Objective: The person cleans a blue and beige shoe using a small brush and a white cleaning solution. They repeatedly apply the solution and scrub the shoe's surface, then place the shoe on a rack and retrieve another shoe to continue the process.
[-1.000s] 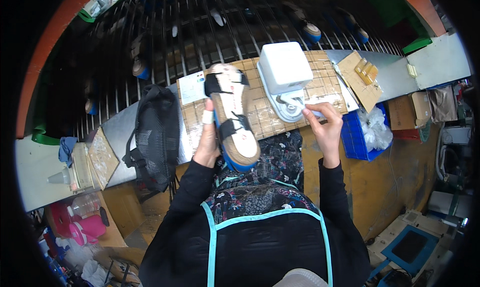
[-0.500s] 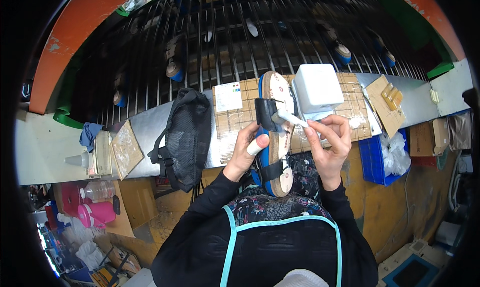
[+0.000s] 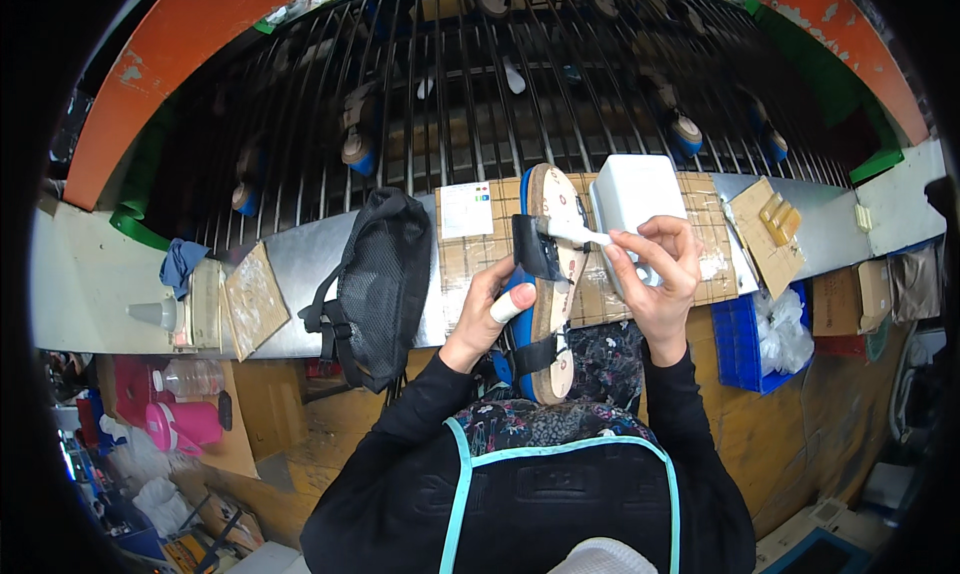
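Left hand (image 3: 487,314): grip closed on sandal (image 3: 557,299). Right hand (image 3: 660,284), sandal's 3 o'clock: grip pinching white brush (image 3: 580,234) by black strap (image 3: 534,252).

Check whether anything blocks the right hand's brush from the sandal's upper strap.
Nothing visible does: the right hand holds the white brush with its tip at the upper black strap. The left hand grips the sandal from its left.

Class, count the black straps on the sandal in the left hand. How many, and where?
2: the far strap, by the brush, and the near strap, lower in the picture. The left hand covers part of the sandal, so more may be hidden.
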